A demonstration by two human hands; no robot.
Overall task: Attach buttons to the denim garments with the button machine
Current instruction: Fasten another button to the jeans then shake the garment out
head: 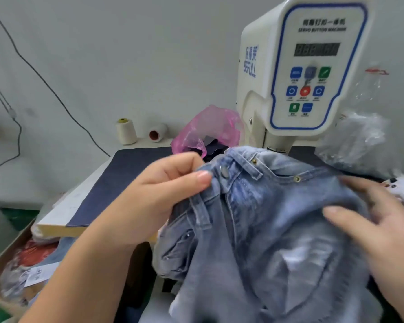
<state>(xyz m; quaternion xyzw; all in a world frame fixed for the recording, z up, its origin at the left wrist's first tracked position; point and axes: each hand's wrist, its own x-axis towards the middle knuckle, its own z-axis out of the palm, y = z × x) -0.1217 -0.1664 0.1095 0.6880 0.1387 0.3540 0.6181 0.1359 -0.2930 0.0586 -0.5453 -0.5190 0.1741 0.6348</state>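
— Starting at the far left: cardboard box (0,271) down low, stuffed with cloth and printed paper; dark cable (44,80) hanging across the grey wall above.

— Moving along: cream thread cone (126,131) upright at the back of the table (117,183); smaller spool (158,132) just beside, tipped on its side; pink plastic bag (208,127) next, slumped against the base of the button machine (313,66).

— And the left hand (163,190)?

— Curled round the waistband of the denim jeans (261,220); thumb on top, pinching the fabric just left of the metal button (223,171); firm hold, fingers folded under the cloth.

— Location of the jeans?

— Bunched on the table directly in front of the machine, waistband up near its foot, legs spilling off the near edge; brass rivets (297,178) showing along the pocket.

— Right hand (387,229)?

— Blurred; fingers spread fairly straight, lying flat on the denim at the right side; pressing, not gripping.

— Further right?

— Crumpled clear plastic bag (355,138) beside the machine; control panel (313,89) above with coloured keys and a dark display.
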